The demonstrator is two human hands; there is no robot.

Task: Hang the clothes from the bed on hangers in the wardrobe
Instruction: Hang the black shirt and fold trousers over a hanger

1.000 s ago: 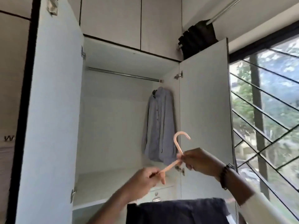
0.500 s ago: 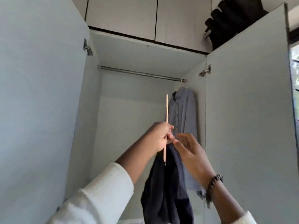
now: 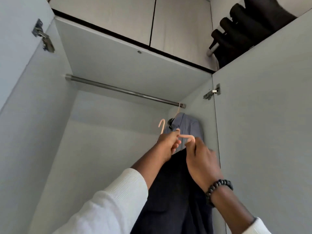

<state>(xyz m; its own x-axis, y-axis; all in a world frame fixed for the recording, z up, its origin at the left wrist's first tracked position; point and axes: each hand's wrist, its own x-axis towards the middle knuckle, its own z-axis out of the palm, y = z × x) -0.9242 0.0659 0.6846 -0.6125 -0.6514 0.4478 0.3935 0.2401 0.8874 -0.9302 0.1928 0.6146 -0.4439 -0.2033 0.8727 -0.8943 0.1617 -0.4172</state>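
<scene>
Below the wardrobe rail, both hands are raised inside the open wardrobe; the left hand is closed round the neck of a peach hanger, just under its hook; the right hand pinches the hanger's near shoulder between curled fingers; each grip therefore holds the hanger, not the cloth. A dark garment hangs from that hanger, draped down between the forearms; it is off the bed and not yet on the rail. The hook stands upright, below the rail and apart from it. A grey-blue shirt is already hung at the rail's right end, close against the side panel, just behind the hands.

Assessment: the step in hand appears to be lifting the hook onto the rail.

Risks noted:
- the garment looks merely draped; tilting the hanger during the lift could let it slide off one shoulder;
- the hook's opening may face the wrong way for the rail; a missed catch would drop hanger and cloth together;
- crowding the hung shirt could knock its hanger askew or snag the two hooks;
- releasing either grip before the hook bears weight would have the same result.

A beaded bracelet sits on the right wrist; it hangs near the cloth and might catch.
</scene>
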